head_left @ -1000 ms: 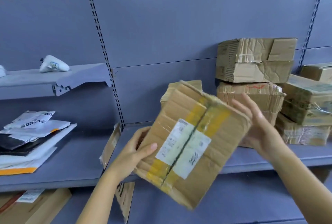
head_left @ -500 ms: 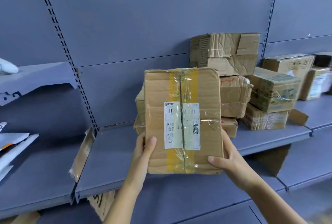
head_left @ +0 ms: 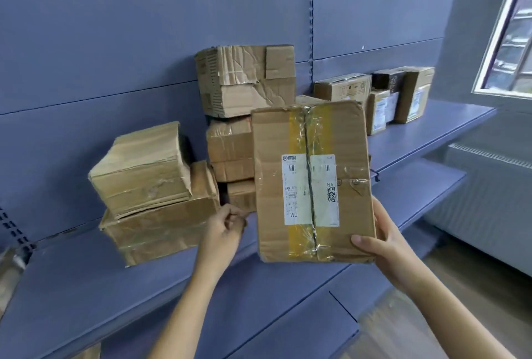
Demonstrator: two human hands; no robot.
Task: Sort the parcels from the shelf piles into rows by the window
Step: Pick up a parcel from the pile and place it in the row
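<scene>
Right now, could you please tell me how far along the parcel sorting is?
Done: several boxes stand in a row by the window. In hand: the right grip holds a labelled parcel by its lower corner; the left grip holds nothing. Left: two piles on the shelf, a tall stack and a lower pile.

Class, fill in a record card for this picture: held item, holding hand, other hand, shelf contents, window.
Held item: parcel, upright, white label facing the camera
Holding hand: right hand, gripping its lower right corner
Other hand: left hand, fingers curled, off the parcel
Shelf contents: shelf carries stacked boxes behind the parcel and a row of boxes further right
Window: window at upper right
</scene>
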